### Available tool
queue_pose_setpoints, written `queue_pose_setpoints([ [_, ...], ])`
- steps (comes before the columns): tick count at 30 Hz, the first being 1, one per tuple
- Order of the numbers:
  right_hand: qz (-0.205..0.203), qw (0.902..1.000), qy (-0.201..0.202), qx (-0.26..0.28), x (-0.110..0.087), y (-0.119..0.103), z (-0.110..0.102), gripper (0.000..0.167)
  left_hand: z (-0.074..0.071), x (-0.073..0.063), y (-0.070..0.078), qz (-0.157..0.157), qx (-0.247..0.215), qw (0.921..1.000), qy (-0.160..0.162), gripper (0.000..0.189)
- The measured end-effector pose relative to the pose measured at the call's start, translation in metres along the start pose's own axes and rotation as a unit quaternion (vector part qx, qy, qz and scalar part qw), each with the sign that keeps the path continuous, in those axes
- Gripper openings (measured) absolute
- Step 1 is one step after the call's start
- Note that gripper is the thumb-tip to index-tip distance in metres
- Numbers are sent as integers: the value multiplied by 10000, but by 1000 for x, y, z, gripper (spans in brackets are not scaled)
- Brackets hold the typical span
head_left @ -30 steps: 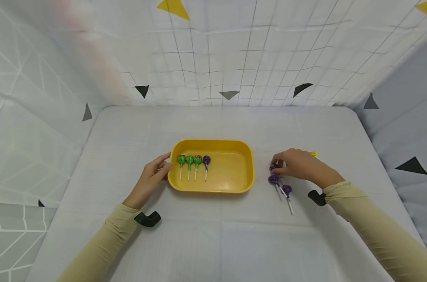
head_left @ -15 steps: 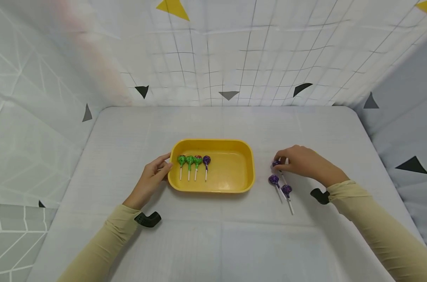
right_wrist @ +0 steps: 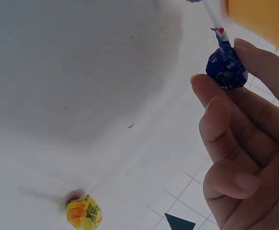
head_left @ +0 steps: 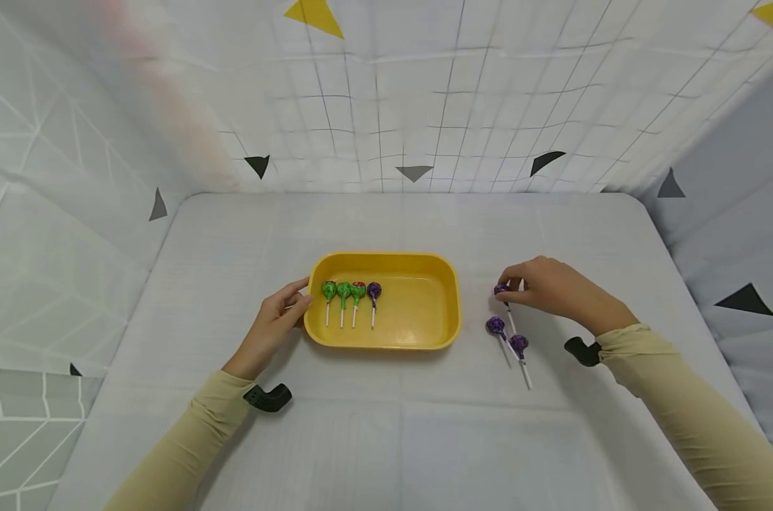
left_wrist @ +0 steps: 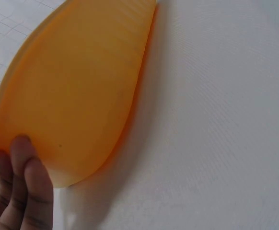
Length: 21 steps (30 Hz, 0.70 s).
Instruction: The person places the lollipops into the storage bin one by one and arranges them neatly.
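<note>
My left hand (head_left: 276, 319) holds the left end of a yellow tray (head_left: 418, 341), its fingertips against the tray's wall (left_wrist: 77, 86) in the left wrist view. Inside the tray, three green-wrapped lollipops (head_left: 343, 289) and one purple lollipop (head_left: 374, 290) stand in a row, sticks toward me. To the right of the tray, my right hand (head_left: 549, 287) pinches the head of another purple lollipop (right_wrist: 227, 68) between thumb and fingers. Just below that hand, two more purple lollipops (head_left: 495, 326) lie close together on the table with sticks crossing.
A yellow-wrapped candy (right_wrist: 84, 212) lies on the table beyond my right hand, which hides it in the head view. The white-covered table (head_left: 399, 419) meets a white, grid-lined curtain (head_left: 412, 106) at its back edge.
My right hand has taken hold of the farthest purple lollipop and moved it slightly away from the other two, up and to the right. My left hand and the tray stay in place.
</note>
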State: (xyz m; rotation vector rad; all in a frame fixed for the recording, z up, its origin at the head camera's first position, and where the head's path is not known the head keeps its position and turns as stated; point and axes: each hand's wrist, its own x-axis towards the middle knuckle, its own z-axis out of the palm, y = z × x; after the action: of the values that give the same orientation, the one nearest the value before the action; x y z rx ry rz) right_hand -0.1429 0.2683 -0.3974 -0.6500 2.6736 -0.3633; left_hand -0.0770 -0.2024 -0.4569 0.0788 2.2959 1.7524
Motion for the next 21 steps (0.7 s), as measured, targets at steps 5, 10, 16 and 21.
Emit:
queue_pose_setpoints([
  [5, 20, 9998, 18, 172, 1, -2, -2, 20, -1, 0, -1, -14, 26, 10000, -3, 54],
  [10, -114, 9993, 158, 318, 3, -4, -2, 20, -1, -1, 0, -21, 48, 10000, -2, 55],
  [16, -182, 9987, 376, 292, 3, -9, -3, 22, -1, -1, 0, -36, 86, 10000, 1, 54],
  [21, -202, 9985, 490, 155, 3, -15, -6, 21, -1, -1, 0, -36, 85, 10000, 1, 55],
])
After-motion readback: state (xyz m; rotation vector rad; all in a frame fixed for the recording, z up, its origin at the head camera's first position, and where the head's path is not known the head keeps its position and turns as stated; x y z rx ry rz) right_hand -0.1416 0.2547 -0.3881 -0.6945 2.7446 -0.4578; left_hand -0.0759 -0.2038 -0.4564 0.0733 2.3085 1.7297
